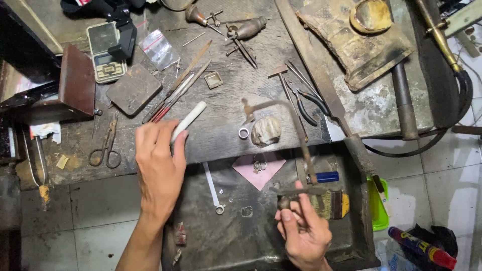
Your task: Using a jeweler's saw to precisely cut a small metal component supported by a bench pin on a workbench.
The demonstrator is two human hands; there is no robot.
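The left hand reaches over the dark, scuffed wooden counter with its fingers curled round the lower end of a slim white cylindrical stick. Most of the stick juts up and away from the hand at a slant, so the grip is a light pinch at one end rather than a full fist, leaving its far tip free above the worktop.

The right hand hangs lower, above the dark metal tray that sits under the counter's front edge. Its fingers are clenched on the wooden handle of a thin metal-framed jeweller's saw; the frame rises from the fist towards the counter, near a rounded, worn wooden bench peg. Holding it by the handle, from below, keeps the frame upright and the thin blade clear of the hand.

Just beside the peg lies a small silver ring, apart from both hands. A pink square of paper rests in the tray below it with a few tiny metal pieces on it, probably placed there to catch small parts. Rusty scissors lie near the left edge, black-handled pliers right of the saw, and a small pocket scale sits at the back.
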